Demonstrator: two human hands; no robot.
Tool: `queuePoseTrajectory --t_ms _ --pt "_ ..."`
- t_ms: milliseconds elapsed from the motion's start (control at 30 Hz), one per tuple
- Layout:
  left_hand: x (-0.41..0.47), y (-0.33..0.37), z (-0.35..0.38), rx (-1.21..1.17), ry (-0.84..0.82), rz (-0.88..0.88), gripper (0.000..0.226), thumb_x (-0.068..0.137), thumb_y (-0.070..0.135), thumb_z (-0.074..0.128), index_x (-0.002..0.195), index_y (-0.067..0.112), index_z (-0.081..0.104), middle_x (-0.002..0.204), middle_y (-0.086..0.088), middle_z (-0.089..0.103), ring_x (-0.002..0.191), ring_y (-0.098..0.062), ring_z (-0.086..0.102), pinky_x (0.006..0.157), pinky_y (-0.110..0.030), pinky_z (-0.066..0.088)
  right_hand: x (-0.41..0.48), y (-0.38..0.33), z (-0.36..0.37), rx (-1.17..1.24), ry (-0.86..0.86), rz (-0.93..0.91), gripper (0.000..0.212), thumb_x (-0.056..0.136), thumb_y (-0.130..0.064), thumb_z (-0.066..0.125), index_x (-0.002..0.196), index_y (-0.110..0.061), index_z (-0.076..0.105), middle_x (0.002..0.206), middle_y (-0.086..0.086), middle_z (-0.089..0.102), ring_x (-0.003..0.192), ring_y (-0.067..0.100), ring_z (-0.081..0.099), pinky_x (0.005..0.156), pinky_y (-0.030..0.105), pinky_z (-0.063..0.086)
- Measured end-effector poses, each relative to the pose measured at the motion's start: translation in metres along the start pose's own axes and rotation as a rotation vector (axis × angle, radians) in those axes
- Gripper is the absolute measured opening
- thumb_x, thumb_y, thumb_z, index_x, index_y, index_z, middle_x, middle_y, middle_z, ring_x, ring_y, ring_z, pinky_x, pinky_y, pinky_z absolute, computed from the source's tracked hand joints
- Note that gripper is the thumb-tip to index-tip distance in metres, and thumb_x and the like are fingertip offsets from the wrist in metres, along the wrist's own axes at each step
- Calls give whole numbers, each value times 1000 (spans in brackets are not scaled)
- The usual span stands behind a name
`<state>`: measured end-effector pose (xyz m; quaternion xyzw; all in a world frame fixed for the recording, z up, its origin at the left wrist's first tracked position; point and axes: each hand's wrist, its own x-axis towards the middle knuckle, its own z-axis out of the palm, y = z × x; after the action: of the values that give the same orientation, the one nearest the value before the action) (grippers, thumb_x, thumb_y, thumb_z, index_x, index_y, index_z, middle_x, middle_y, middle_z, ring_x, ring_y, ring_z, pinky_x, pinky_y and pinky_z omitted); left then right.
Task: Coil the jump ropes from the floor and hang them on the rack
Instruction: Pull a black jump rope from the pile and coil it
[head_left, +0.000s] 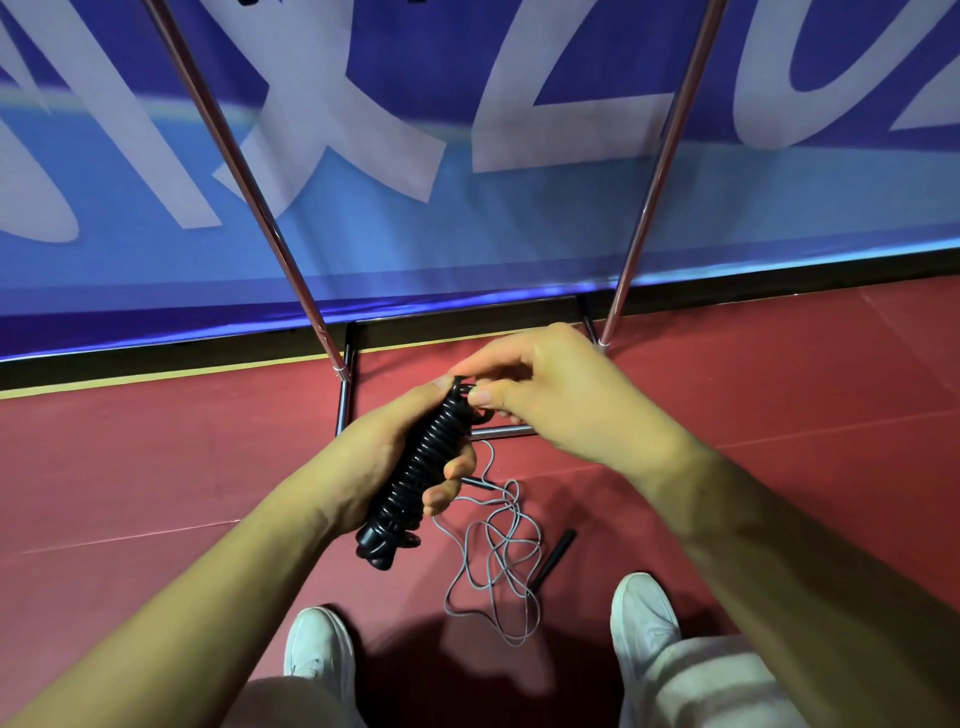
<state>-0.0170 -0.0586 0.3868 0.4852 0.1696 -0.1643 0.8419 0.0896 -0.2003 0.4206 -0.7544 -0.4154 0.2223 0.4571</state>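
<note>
My left hand (384, 457) grips a black jump rope (421, 467) wound into a tight coiled bundle, held slanted above the floor. At the bundle's top end, my right hand (550, 395) pinches the rope between thumb and fingertips. A grey jump rope (498, 551) lies in a loose tangle on the red floor below my hands, with one black handle (553, 558) to its right. The metal rack (249, 182) stands just beyond my hands, its two poles rising out of view and its base bars resting on the floor.
A blue banner (467, 234) with large white letters hangs behind the rack. My two white shoes (319, 649) (644, 618) stand on the red floor (156, 467) on either side of the grey rope.
</note>
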Motion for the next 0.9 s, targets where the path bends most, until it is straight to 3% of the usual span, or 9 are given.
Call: queuePoseTrajectory --t_ms 100,167,300,433,567,667,767,900 --pt "-5 -3 -4 -24 -46 21 54 88 56 45 112 11 63 58 -12 44 36 -19 43 38 -24 37 -1 0 4 90 10 39 22 83 -3 71 102 -15 75 73 -7 69 61 -1 61 58 13 46" --pt "-9 -5 -5 -6 -86 28 51 92 59 40 97 19 71 61 -10 45 40 -18 42 42 -25 36 -1 1 5 142 13 56 21 84 -2 71 100 -14 75 70 -7 66 57 1 59 54 16 47" --pt "-10 -6 -5 -8 -117 18 54 91 61 38 100 20 72 64 -10 44 43 -18 41 45 -27 36 -2 1 10 207 19 69 20 84 1 70 91 -17 73 68 -1 62 54 4 54 51 15 45" --pt "-10 -10 -3 -40 -130 8 57 94 62 34 100 18 70 65 -9 43 44 -18 41 46 -27 37 -3 1 16 180 72 73 15 85 -2 70 80 -16 68 59 -9 56 53 4 51 50 15 44" --pt "-7 -10 -1 -81 -47 -12 56 96 63 32 107 16 60 64 -9 42 43 -18 40 45 -26 35 -4 4 22 122 178 58 10 85 -6 69 78 -13 68 58 -11 56 52 1 49 53 14 42" --pt "-7 -6 1 -102 -18 18 56 96 61 31 104 12 55 62 -8 42 42 -17 39 43 -25 35 -3 5 28 165 230 71 6 86 -10 69 83 -15 69 61 -13 61 54 1 52 57 18 45" --pt "-7 -3 1 -196 -41 39 56 96 61 33 92 11 58 61 -7 40 40 -16 38 42 -25 35 1 5 23 305 139 58 12 89 -3 64 95 -13 69 69 -7 61 55 5 54 54 22 46" --pt "-5 -3 -3 -254 -182 52 65 99 62 26 96 8 62 61 -5 43 40 -14 41 43 -24 37 2 8 13 444 18 -14 25 90 8 58 105 -11 65 83 3 63 59 11 55 54 22 48"
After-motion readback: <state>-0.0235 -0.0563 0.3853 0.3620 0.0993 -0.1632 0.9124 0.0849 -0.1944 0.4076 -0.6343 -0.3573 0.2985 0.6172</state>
